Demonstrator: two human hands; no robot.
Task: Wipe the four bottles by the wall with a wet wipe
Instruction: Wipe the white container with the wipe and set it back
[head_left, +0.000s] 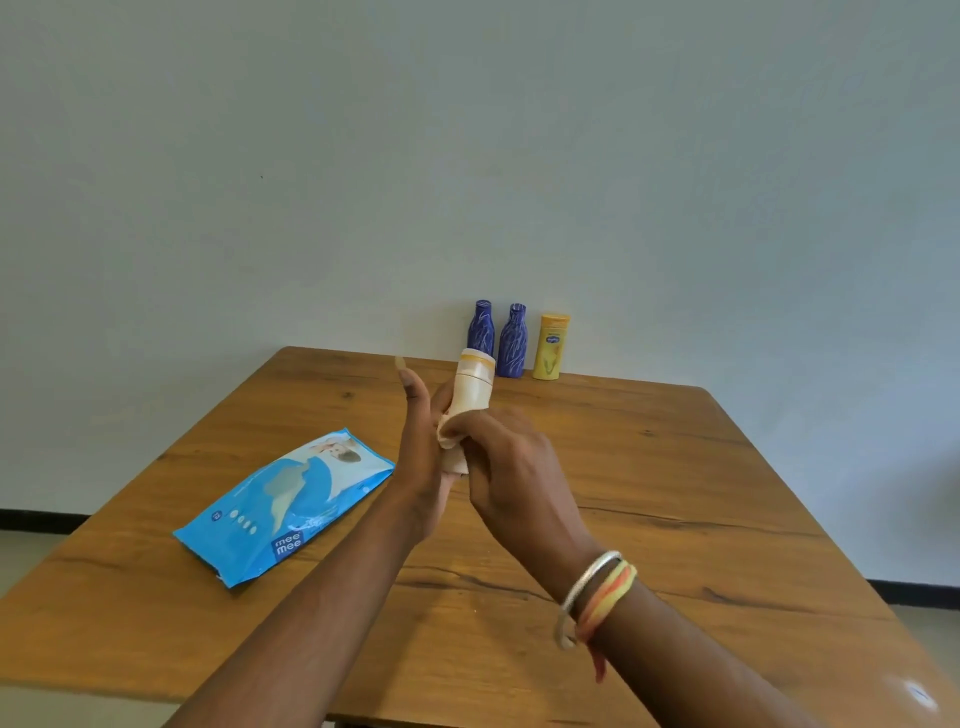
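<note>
Over the middle of the wooden counter (675, 467) the person holds a cream bottle (470, 395) up in the air, tilted a little to the right, its pale cap end pointing towards the far wall (467, 156). The left hand (418, 447) has its fingers curled round the far side of the bottle, while the thumb sticks straight up, clear of it. The right hand (511, 467) is closed over the lower part of the bottle and grips a wet wipe (454, 462) against it; a bunched fold of the wipe shows between the two hands. A metal bangle (587, 587) and an orange thread band (613, 590) sit on the right wrist.

At the far edge of the counter, against the wall, three more bottles stand upright in a row. The left blue bottle (480, 325) is partly hidden behind the cap of the held one, the right blue bottle (512, 343) is just beside it, and the yellow bottle (550, 348) stands furthest right. A blue pack of wipes (285, 506) lies flat on the left side of the counter, near the left forearm but apart from it.
</note>
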